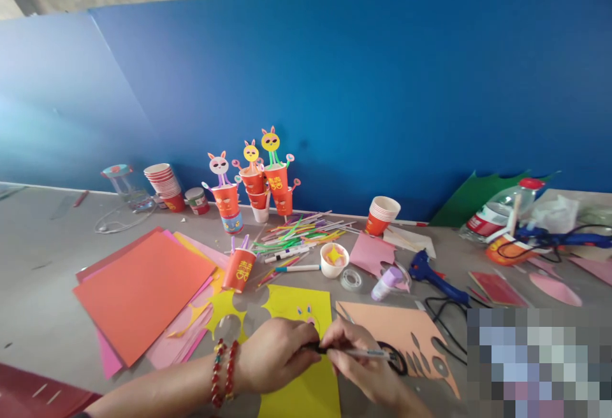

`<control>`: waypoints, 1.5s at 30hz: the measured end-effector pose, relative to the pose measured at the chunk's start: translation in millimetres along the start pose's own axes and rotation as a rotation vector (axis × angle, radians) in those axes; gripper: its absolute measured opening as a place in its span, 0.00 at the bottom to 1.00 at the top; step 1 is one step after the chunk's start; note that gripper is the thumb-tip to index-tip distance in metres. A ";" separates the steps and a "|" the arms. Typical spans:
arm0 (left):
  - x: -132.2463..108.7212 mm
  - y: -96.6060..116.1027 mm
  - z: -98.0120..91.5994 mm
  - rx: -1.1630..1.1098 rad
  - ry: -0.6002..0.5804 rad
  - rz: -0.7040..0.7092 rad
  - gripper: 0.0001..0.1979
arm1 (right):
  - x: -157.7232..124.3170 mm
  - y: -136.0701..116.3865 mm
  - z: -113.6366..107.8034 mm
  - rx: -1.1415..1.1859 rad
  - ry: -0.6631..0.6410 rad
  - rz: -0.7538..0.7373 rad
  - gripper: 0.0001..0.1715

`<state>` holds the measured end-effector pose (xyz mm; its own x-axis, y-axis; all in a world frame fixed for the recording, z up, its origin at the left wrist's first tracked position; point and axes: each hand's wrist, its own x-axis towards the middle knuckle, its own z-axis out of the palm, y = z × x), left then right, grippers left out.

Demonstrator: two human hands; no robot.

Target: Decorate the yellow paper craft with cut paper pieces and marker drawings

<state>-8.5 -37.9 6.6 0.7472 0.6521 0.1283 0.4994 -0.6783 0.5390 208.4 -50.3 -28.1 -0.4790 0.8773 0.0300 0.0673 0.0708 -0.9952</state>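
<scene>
Above a yellow paper sheet (306,399), my two hands meet around a slim pen with a pale barrel (368,353). My left hand (280,351), wearing red bead bracelets (224,372) at the wrist, is closed on the pen's black end. Fingers of my right hand (356,360) pinch the pen close beside it. Small blue and pink ear shapes (305,309) lie on the yellow sheet just beyond my fingers. Black-handled scissors (394,359) rest to the right, partly behind my right hand, on a cut peach sheet (382,316).
Red and orange papers (148,290) are stacked at left. Behind stand red cups with rabbit-faced figures (224,201), loose straws (306,230), a white cup with paper pieces (334,262), tape (352,280), a glue stick (386,283) and a blue glue gun (437,278). A blue panel (335,86) closes the back.
</scene>
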 end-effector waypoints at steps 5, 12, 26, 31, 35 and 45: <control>0.6 -1.7 0.2 -0.037 0.016 -0.039 0.06 | 1.1 -1.9 -0.4 -0.001 0.025 0.007 0.11; -1.5 -23.8 -12.9 0.078 0.148 -0.213 0.09 | 6.5 -5.8 -16.5 -0.015 0.320 -0.077 0.16; -0.5 -30.7 7.7 0.260 0.076 -0.219 0.24 | 14.2 -7.3 -16.8 -0.581 0.235 -0.245 0.12; 2.9 -35.5 -3.3 0.275 0.164 -0.211 0.11 | 16.9 3.8 -19.5 -0.627 0.246 -0.293 0.13; 8.1 -41.7 -18.1 0.338 0.152 -0.163 0.08 | 19.1 10.3 -22.4 -0.675 0.245 -0.309 0.15; 39.7 -65.2 -27.2 0.727 0.050 -0.330 0.10 | 18.6 11.8 -27.8 -0.844 0.097 -0.213 0.39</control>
<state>-23.4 41.4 -0.7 0.4991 0.8604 0.1029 0.8649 -0.4873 -0.1203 224.6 -20.0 -36.7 -0.4809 0.8393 0.2536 0.6287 0.5317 -0.5675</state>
